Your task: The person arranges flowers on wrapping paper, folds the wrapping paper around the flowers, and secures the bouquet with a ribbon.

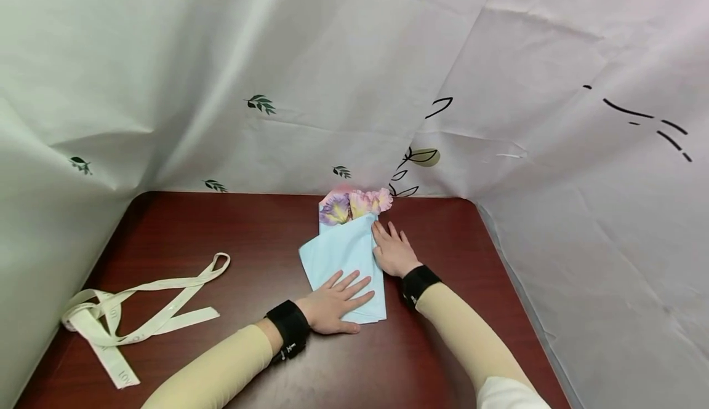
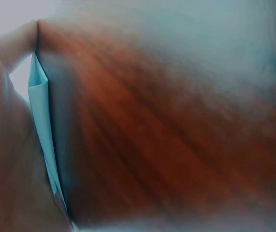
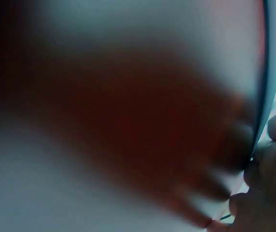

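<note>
A light blue folded sheet (image 1: 344, 246) is lying on the far middle part of the table, with its narrow end pointing away from the person. A purple-and-yellow flower (image 1: 335, 210) and some pink flowers (image 1: 370, 203) are poking out past that far end.

The left hand (image 1: 335, 304) is resting palm down on the near part of the sheet. Its fingers are stretching out straight and wide apart, pressing flat and not gripping anything. In the left wrist view, a folded edge of the sheet is showing beside that hand, standing a little off the table.

The right hand (image 1: 394, 254) is touching the right side of the sheet, near the flowers. Its fingers are lying mostly straight with small gaps, and they are not curling round anything.

Both arms are wearing black wristbands (image 1: 289, 330) and cream sleeves (image 1: 221, 366). The shiny red-brown table (image 1: 255, 230) is sitting under it all. A cream ribbon (image 1: 166, 284) with printed letters is lying in loose loops on the left, well apart from the sheet. Behind the table, a whitish cloth (image 1: 343, 58) with little green leaf pictures (image 1: 260, 104) is hanging in soft folds.
</note>
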Motion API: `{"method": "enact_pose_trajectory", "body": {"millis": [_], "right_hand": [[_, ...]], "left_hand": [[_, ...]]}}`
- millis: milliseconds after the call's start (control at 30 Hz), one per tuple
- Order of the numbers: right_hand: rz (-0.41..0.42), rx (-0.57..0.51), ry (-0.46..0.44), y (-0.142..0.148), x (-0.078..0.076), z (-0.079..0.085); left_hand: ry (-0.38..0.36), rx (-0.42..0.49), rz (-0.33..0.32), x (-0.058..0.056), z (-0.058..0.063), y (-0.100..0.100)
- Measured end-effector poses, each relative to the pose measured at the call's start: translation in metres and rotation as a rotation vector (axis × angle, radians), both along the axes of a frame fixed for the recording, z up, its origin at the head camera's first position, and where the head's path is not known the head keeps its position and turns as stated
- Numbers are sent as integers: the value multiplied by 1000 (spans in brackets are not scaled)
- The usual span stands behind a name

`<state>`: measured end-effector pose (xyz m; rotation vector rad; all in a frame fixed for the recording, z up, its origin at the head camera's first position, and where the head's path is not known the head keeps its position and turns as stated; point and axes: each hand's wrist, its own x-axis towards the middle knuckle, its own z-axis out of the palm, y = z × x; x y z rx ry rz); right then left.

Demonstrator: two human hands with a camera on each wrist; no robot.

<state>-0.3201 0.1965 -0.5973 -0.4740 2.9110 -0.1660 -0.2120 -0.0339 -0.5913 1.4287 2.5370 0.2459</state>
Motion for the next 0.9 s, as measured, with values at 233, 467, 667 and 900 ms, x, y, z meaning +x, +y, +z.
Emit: {"method": "enact_pose_trajectory", "body": {"millis": [233,467,667,900], "right_hand": [[-50,62,-21,-3,-27,5],[-102,123,-28,-6,-44,11],[-131,130,-2,-9,-48,7],[-94,116,8,-10,-36,3]], "left_hand": [[-5,1,1,0,-6,2],[-11,17,1,1,-10,4],[-1,24,-1,1,-11,4],[-14,38,16,-2,-16,1]]}}
